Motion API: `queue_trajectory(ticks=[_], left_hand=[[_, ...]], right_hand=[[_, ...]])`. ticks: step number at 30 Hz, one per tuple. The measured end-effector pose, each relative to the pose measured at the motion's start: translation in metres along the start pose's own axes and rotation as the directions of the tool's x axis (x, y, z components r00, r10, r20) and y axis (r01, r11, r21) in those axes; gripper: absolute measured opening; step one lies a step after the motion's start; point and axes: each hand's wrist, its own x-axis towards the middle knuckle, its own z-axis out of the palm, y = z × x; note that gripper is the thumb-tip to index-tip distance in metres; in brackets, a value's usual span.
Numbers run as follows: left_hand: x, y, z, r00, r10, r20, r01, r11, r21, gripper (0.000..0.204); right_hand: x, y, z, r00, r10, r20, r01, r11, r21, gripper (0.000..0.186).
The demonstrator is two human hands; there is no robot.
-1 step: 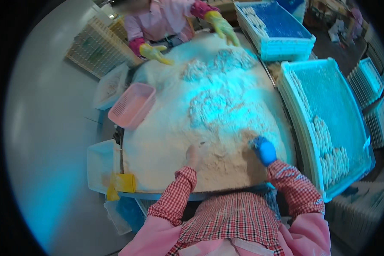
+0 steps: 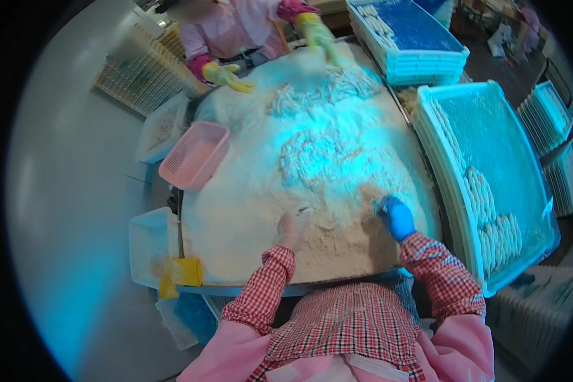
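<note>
A thick layer of pale powder [image 2: 235,216] covers the table in front of me. Over its near part is my left hand [image 2: 291,229], pale with powder, its fingers closed on a small piece with a dark tip [image 2: 304,209]. To the right, my right hand [image 2: 396,218] wears a blue glove; its curled fingers are down at the powder, and what they hold is hidden. Beyond my hands lies a heap of powder-coated strip-like pieces [image 2: 312,156]. Farther off is another such heap [image 2: 325,92], near a co-worker's yellow-gloved hand [image 2: 318,38].
At right stands a stack of trays [image 2: 509,165], the top one with rows of coated pieces [image 2: 498,245]. Another tray stack [image 2: 426,63] is behind it. A pink basket [image 2: 196,156] sits at the table's left edge, with a white bin [image 2: 149,245] and yellow cloth [image 2: 186,272] nearer.
My left hand has lifted slightly, and the dark-tipped piece shows more clearly. The right hand stays nearly in place. Across the table, a whitish blur appears beside the co-worker's glove.
</note>
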Motion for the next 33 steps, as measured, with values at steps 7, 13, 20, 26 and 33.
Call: queue_trajectory(ticks=[7, 13, 20, 26, 33], left_hand=[[-0.014, 0.009, 0.032, 0.818, 0.561, 0.127, -0.491, 0.566, 0.662, 0.048], [-0.010, 0.008, 0.006, 0.995, 0.081, 0.055, -0.091, 0.975, 0.201, 0.033], [-0.008, 0.002, 0.018, 0.789, 0.546, 0.281, -0.591, 0.551, 0.589, 0.033], [0.007, 0.019, 0.008, 0.996, -0.023, 0.082, -0.021, 0.869, 0.495, 0.054], [0.002, 0.009, 0.067, 0.991, 0.137, 0.005, -0.137, 0.990, -0.038, 0.033]], right_hand=[[0.023, -0.010, -0.043, 0.922, 0.381, 0.074, -0.382, 0.857, 0.346, 0.020], [0.020, -0.030, -0.049, 0.981, -0.052, 0.188, 0.125, 0.906, -0.404, 0.046], [-0.006, -0.029, 0.011, 0.958, -0.065, 0.281, 0.210, 0.825, -0.525, 0.022], [0.011, -0.019, -0.020, 0.901, 0.399, 0.172, -0.428, 0.747, 0.509, 0.017], [-0.010, -0.019, 0.010, 0.612, 0.509, 0.606, -0.668, -0.077, 0.740, 0.039]])
